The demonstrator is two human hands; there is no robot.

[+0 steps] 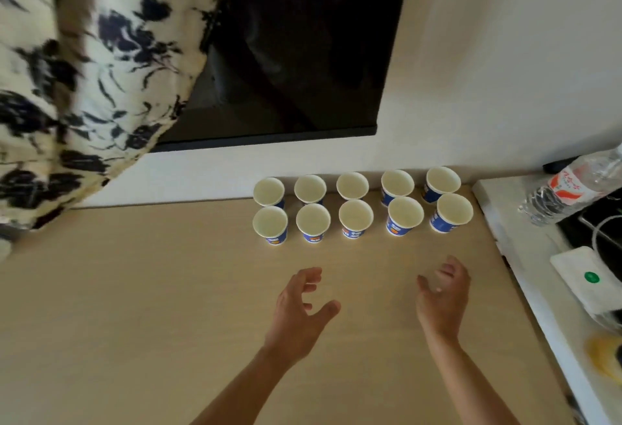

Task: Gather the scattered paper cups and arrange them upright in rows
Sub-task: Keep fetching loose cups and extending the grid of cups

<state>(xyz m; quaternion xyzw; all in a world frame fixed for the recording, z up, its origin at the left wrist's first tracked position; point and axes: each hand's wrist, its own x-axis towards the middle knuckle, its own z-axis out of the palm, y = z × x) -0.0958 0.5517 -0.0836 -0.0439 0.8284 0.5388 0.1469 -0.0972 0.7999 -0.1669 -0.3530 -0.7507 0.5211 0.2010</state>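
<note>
We see ten paper cups (355, 217) standing upright, mouths up, at twelve o'clock on the tan table (134, 306). They form two rows of five, the far row close against the white wall (505, 71) and the near row just in front of it. Neighbouring cups stand just beside one another, and the near row sits slightly toward the right of the far one.

Our two hands are at six o'clock, well short of the cups and apart from each other. The left hand (299, 310) is at about seven o'clock with its fingers spread and loosely bent, gripping nothing. The right hand (441, 303) is at about five o'clock, palm turned inward, fingers relaxed, and it too is empty. We cannot tell whether either hand touches the tabletop.

A dark panel (303, 54) hangs on the wall at twelve o'clock. Floral cloth (84, 87) fills ten o'clock. At three o'clock a white ledge (525, 256) borders the table, with a tilted water bottle (568, 188) at two o'clock and a white pack (585, 276) bearing a green dot.
</note>
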